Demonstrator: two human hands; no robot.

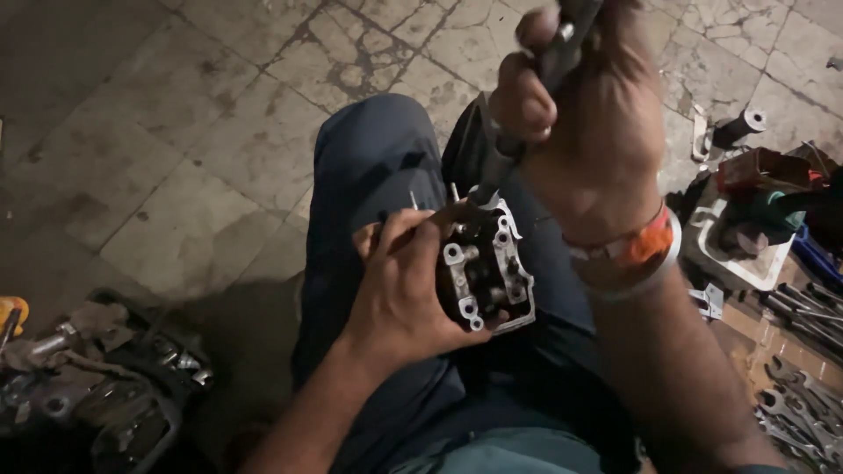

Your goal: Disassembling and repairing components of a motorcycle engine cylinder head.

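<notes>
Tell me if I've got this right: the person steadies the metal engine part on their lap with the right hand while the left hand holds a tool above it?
Not quite: the hands are swapped. In the head view, the left hand steadies the metal engine part on the lap, and the right hand holds the tool above it.

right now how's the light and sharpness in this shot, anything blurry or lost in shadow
Head view: dim, warm light overall; the floor fades dark toward the upper left. The right hand and its tool are close to the lens and smeared by blur. The engine part in the left hand is fairly sharp, with bright glints on its metal. The parts pile at lower left sinks into shadow.
</notes>
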